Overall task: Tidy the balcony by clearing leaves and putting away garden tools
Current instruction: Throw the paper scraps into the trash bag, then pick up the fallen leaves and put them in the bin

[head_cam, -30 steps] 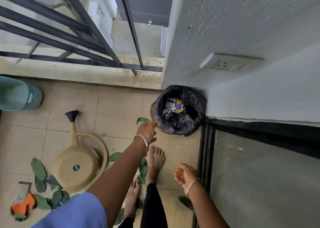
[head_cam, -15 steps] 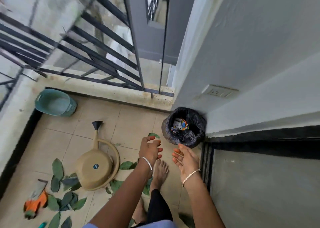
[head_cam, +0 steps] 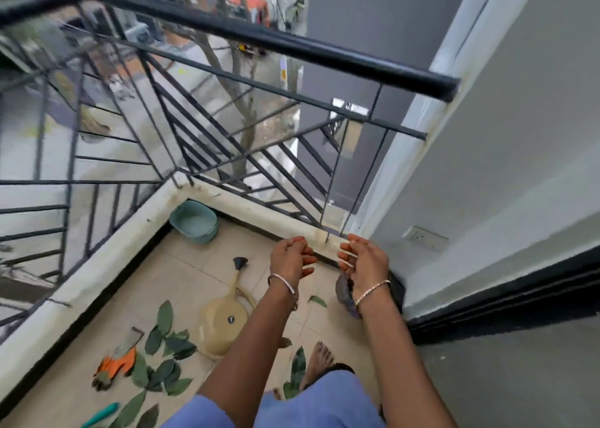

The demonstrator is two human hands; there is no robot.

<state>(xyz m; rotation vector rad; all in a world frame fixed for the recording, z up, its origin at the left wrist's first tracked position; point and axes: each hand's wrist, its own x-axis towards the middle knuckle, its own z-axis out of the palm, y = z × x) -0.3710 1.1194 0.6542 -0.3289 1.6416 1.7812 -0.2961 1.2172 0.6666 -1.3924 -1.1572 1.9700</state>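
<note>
My left hand (head_cam: 290,256) and my right hand (head_cam: 365,258) are raised side by side in front of me, palms facing each other, fingers loosely curled, holding nothing. Below the right wrist the black trash bag (head_cam: 344,292) shows partly, against the wall corner. Several green leaves (head_cam: 165,343) lie scattered on the tiled floor at lower left. One single leaf (head_cam: 317,301) lies near the bag. A beige watering can (head_cam: 224,317) lies on the floor. An orange and grey glove (head_cam: 115,364) rests beside the leaves. A teal tool handle (head_cam: 100,414) pokes in at the bottom.
A teal tub (head_cam: 194,221) stands in the far corner by the concrete kerb (head_cam: 107,258). Black metal railing (head_cam: 253,37) runs round the balcony. A wall socket (head_cam: 425,238) sits on the right wall, above a dark sliding door track (head_cam: 487,307). My bare foot (head_cam: 319,359) stands by a leaf (head_cam: 297,374).
The view has lifted up, showing the railing and street. Both hands rose from near the trash bag to chest height and came level; the left hand no longer reaches over the bag.
</note>
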